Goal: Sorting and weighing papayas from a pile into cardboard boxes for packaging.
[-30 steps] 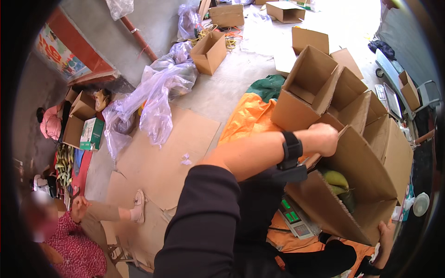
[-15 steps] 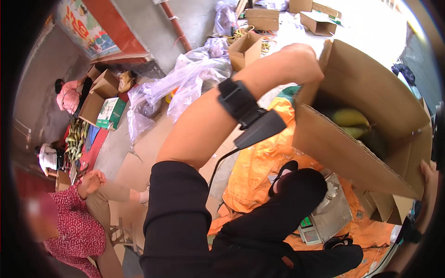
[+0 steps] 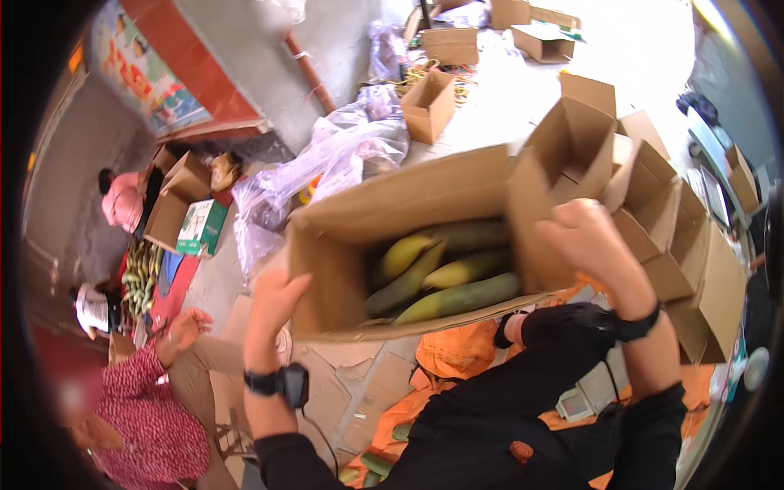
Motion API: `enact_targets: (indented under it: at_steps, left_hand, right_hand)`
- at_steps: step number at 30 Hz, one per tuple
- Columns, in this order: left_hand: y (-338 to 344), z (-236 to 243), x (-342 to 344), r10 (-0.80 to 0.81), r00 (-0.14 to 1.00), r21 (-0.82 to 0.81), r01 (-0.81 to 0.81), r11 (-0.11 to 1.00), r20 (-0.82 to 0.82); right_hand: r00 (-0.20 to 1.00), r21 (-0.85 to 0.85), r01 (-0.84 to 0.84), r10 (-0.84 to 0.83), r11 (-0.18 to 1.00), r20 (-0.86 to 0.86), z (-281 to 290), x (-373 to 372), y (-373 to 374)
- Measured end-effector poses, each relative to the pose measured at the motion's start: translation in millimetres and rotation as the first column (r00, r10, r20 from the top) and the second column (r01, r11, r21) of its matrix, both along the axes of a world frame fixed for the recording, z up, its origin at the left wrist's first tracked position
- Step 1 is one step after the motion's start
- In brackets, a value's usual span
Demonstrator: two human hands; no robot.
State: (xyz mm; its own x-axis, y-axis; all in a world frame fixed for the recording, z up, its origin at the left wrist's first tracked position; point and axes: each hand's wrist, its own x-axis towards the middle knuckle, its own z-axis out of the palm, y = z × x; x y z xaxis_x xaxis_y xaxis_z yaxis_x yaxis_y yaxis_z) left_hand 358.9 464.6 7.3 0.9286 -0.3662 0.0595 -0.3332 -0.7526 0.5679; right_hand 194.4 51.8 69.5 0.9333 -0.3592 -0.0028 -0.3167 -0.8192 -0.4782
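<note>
A tall open cardboard box is held up in front of me between both hands. Inside it lie several long green and yellowish gourds; the deeper part of the box is in shadow. My left hand is closed on the box's left side, its thumb toward the near corner and its other fingers partly hidden. At the right end my right hand is closed around the upper part of the wall. Both hands are slightly blurred.
Below the box, a scale stands on an orange sheet by my legs. Empty cardboard boxes crowd the right. A seated person in a red patterned top is close on my left. Plastic sheeting lies by the wall.
The box with the gourds has swung from the right to the middle in front of me. My left hand has shifted from its far edge to its left side, and my right hand has come into fuller view.
</note>
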Motion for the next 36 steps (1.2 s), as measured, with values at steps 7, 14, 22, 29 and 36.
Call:
enact_targets:
  at_steps: [7, 14, 22, 29, 36]
  left_hand:
    - [139.7, -44.8, -46.3, 0.151, 0.989, 0.420, -0.136, 0.897, -0.003]
    - [229.4, -117.5, -97.8, 0.362, 0.931, 0.730, -0.277, 0.624, 0.044]
    - [150.4, -97.8, -41.2, 0.345, 0.939, 0.651, -0.257, 0.714, -0.008]
    - [112.5, -89.1, -45.8, 0.294, 0.955, 0.614, -0.210, 0.761, -0.038]
    - [-39.1, -38.3, -34.1, -0.098, 0.992, 0.392, 0.121, 0.912, -0.078]
  right_hand:
    - [0.927, 0.118, -0.245, 0.268, 0.962, -0.262, -122.7, 24.8, 127.0]
    - [0.815, 0.387, -0.318, 0.457, 0.866, -0.355, -215.9, -12.0, 222.3]
    - [0.896, 0.435, -0.275, 0.392, 0.857, -0.208, -186.6, 6.6, 165.0]
    - [0.987, 0.513, 0.071, -0.133, 0.855, 0.085, -92.7, -48.0, 4.8]
    - [0.833, 0.382, 0.428, -0.521, 0.819, 0.185, -107.0, -181.9, -126.8]
